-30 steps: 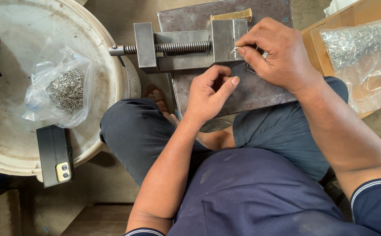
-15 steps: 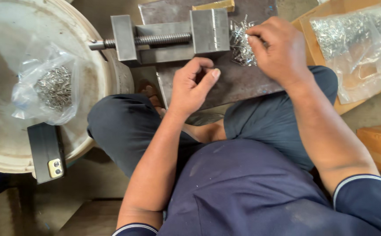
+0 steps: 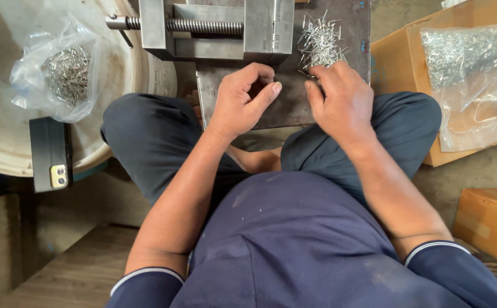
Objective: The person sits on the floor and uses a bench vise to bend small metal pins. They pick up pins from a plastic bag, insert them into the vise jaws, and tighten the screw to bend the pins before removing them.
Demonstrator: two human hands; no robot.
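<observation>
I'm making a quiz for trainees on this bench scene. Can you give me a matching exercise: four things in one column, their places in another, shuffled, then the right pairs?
Things:
1. vise
2. phone
3. loose pins
4. right hand

Places:
A. on the rim of the white tub, lower left
B. on the steel plate, right of the vise
C. at the near edge of the pin pile
D. at the top of the steel plate, screw pointing left

Pairs: 1-D, 2-A, 3-B, 4-C
</observation>
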